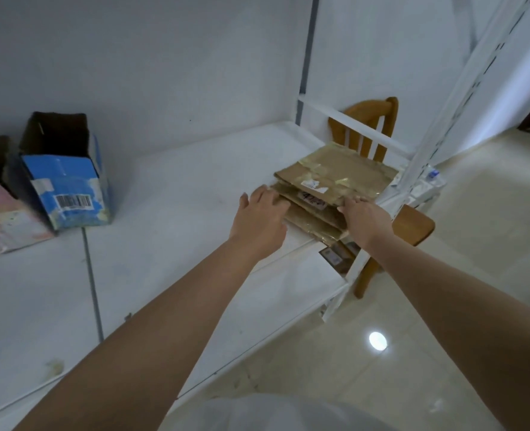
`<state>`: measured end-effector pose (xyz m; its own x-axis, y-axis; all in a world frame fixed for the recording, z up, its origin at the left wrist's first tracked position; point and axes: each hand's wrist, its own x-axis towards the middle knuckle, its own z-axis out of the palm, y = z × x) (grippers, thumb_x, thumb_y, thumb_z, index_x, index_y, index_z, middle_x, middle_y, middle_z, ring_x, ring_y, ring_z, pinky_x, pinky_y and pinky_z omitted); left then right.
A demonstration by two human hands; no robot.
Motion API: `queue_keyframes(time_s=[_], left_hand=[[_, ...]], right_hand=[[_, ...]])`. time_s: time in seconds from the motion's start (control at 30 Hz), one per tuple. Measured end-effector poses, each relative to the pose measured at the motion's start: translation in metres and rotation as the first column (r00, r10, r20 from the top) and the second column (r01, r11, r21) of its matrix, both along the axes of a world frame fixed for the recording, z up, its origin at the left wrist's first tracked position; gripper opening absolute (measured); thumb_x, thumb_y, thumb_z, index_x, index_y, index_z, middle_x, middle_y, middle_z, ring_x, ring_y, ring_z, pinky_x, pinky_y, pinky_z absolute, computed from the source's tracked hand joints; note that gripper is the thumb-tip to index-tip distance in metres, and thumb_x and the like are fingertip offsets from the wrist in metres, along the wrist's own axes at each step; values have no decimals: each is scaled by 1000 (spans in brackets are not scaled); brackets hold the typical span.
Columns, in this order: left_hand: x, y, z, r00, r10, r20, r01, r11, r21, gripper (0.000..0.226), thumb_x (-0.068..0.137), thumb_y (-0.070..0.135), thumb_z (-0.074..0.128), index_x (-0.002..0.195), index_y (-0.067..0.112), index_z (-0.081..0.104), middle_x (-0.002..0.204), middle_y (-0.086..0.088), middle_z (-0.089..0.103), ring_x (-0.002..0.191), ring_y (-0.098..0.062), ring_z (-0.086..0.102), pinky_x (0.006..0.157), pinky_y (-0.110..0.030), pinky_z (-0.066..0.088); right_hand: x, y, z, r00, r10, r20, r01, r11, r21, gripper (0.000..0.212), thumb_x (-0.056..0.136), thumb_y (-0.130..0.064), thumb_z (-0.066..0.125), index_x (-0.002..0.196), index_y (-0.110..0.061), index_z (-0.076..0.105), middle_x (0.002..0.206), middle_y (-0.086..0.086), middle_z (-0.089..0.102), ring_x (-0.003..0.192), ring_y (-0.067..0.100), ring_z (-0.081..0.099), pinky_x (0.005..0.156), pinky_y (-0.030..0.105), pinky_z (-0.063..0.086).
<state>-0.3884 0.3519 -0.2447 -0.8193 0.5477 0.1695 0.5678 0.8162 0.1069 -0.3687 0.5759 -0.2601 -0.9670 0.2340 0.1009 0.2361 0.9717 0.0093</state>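
Standing open-topped at the left end of the white shelf [179, 181] is a blue carton [67, 185]. Its inside is dark, so what it holds cannot be told. A white barcode label sits low on its front, with digits too small to read. A pink box [5, 219] lies tilted just left of it on the same shelf, cut off by the picture's edge, and its contents are hidden too.

At the shelf's right end lies a stack of flattened cardboard sheets [335, 175], fanned so that the lower sheets stick out toward the person. Glossy tape crosses the top sheet, which carries a small white label that cannot be read. Black handwriting on a lower sheet is also illegible.

The left hand [263, 213] has its fingers stretched out and relaxed, with the thumb spread wide and the tips touching the stack's left edge. The right hand [363, 216] rests on the stack's near right corner, fingertips against the top sheet's edge. Whether they grip it cannot be told.

A wooden chair [413, 225] stands just beyond the shelf's right end.
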Motion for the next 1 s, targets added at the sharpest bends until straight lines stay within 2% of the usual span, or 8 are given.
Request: queue_keyframes(time_s=[0.13, 0.33, 0.4, 0.47, 0.53, 0.63, 0.83, 1.0], left_hand=[[-5, 13, 9, 999, -12, 31, 8, 992, 127, 43, 98, 36, 48, 137, 18, 49, 143, -8, 43, 138, -28, 27, 112, -47, 25], [-4, 46, 29, 968, 2, 252, -110, 903, 416, 49, 102, 48, 32, 119, 10, 58, 123, -14, 58, 119, -33, 49, 99, -49, 42], [-3, 52, 35, 912, -14, 409, -244, 784, 571, 60, 100, 55, 28, 115, 7, 61, 118, -14, 63, 113, -33, 55, 97, -46, 45], [0, 57, 39, 812, -66, 580, -455, 551, 699, 63, 97, 59, 37, 122, 5, 59, 123, -14, 63, 116, -31, 57, 100, -44, 45], [5, 61, 43, 707, -113, 698, -647, 295, 703, 57, 94, 50, 55, 130, 7, 55, 128, -11, 61, 117, -29, 57, 102, -43, 46], [7, 54, 46, 690, -124, 713, -703, 117, 701, 38, 94, 29, 61, 128, 11, 57, 121, -8, 65, 110, -27, 61, 99, -43, 49], [10, -23, 55, 770, -37, 637, -633, 83, 770, 12, 102, 27, 47, 100, 23, 58, 110, -8, 67, 102, -29, 66, 90, -48, 55], [43, -103, 51, 811, 92, 578, -586, 127, 801, 19, 105, 34, 38, 100, 27, 56, 98, 6, 64, 92, -16, 64, 71, -26, 53]], right_hand=[[4, 3, 31, 982, -19, -189, 29, 998, 51, 27, 93, -1, 49, 120, -6, 54, 110, 16, 66, 93, 36, 65, 65, 38, 44], [31, 1, 44, 917, 70, -393, -106, 992, -69, 33, 99, -10, 50, 132, -4, 53, 140, 18, 53, 131, 35, 48, 104, 47, 42], [43, -4, 43, 908, 110, -405, -159, 983, -90, 37, 99, -11, 52, 135, -2, 52, 142, 19, 49, 135, 35, 43, 108, 48, 38], [55, -10, 40, 884, 176, -432, -226, 972, -67, 38, 96, -7, 58, 132, 3, 55, 138, 23, 52, 131, 38, 47, 102, 52, 46], [65, -17, 36, 858, 261, -443, -303, 952, -27, 37, 94, -6, 61, 128, 7, 58, 132, 26, 55, 126, 40, 51, 93, 54, 52], [75, -27, 35, 860, 309, -406, -355, 934, -42, 36, 99, -17, 55, 131, -1, 58, 136, 17, 56, 133, 30, 47, 94, 47, 53], [61, -40, 56, 933, 71, -352, -169, 952, -257, 51, 103, -40, 32, 141, -8, 45, 144, 12, 50, 138, 31, 38, 104, 49, 42], [40, -84, 63, 920, -50, -388, -133, 893, -431, 59, 101, -47, 34, 147, -9, 31, 150, 15, 37, 139, 35, 33, 113, 50, 29]])
